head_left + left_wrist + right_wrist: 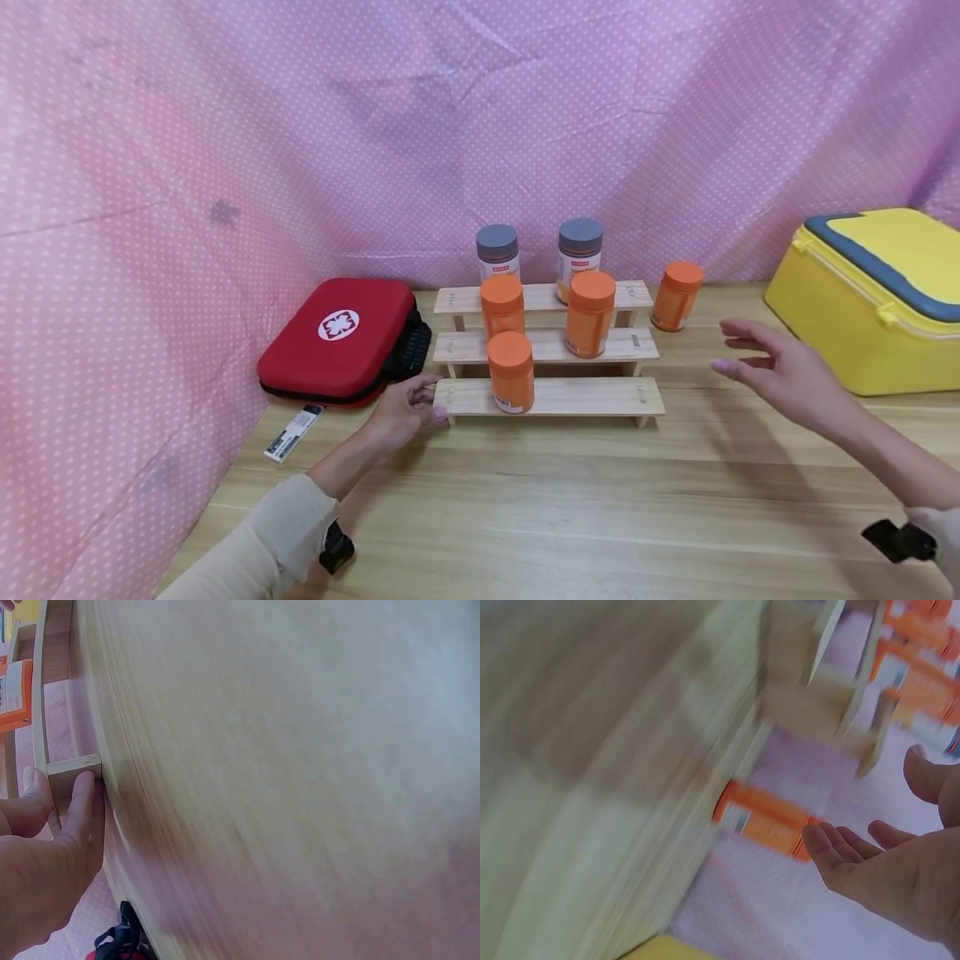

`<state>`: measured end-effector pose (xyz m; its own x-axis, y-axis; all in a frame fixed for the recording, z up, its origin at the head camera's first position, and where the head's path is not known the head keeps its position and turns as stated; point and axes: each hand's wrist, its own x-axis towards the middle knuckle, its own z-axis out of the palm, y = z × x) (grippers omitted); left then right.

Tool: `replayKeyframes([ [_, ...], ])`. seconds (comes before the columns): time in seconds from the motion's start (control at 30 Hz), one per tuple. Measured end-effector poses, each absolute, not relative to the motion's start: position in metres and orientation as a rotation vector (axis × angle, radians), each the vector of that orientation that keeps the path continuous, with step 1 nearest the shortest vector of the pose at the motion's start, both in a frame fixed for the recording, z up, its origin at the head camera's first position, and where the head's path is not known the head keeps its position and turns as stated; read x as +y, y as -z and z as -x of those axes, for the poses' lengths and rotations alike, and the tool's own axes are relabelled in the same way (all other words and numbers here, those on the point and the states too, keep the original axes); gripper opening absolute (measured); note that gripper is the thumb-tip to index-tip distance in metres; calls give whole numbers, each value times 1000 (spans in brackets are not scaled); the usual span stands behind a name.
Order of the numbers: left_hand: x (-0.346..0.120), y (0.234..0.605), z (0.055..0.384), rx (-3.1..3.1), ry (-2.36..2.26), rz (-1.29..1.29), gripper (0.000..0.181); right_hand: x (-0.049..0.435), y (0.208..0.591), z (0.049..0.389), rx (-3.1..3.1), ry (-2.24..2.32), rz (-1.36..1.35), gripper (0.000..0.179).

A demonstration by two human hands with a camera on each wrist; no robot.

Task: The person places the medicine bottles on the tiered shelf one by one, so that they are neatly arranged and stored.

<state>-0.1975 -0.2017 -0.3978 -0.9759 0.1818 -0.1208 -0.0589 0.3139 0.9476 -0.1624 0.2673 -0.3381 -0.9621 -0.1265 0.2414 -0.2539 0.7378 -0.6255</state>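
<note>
A three-step wooden display rack stands on the table. My left hand holds the left end of its lowest step, thumb at the front and fingers against the end leg. One orange bottle stands on the lowest step, two more on the middle step, and two grey-lidded bottles on the top one. Right of the rack, another orange bottle stands on the table. My right hand hovers to the right of that bottle and nearer me, fingers loosely extended and holding nothing.
A red first-aid case lies left of the rack, with a small white label strip in front of it. At the right stands a yellow box with a grey-trimmed lid. Pink dotted cloth hangs behind the table.
</note>
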Motion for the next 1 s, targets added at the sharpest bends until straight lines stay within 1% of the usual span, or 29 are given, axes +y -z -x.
replayKeyframes([
  [0.17,-200,397,199,2379,-1719,-114,56,281,336,195,-2778,-1008,-264,67],
  [0.37,-201,398,199,2367,-1730,-129,56,283,332,246,-2868,-1026,-166,88],
  [0.47,-202,399,199,2355,-1736,-127,55,281,332,267,-2894,-1093,-166,94],
  [0.57,-202,400,199,2354,-1736,-124,56,280,333,282,-2908,-1180,-191,93],
  [0.67,-201,401,199,2356,-1734,-121,55,279,334,290,-2914,-1264,-211,89],
  [0.83,-201,400,199,2361,-1727,-123,56,282,339,294,-2895,-1409,-223,81],
  [1.0,-201,400,199,2368,-1721,-119,56,281,343,295,-2840,-1516,-211,76],
])
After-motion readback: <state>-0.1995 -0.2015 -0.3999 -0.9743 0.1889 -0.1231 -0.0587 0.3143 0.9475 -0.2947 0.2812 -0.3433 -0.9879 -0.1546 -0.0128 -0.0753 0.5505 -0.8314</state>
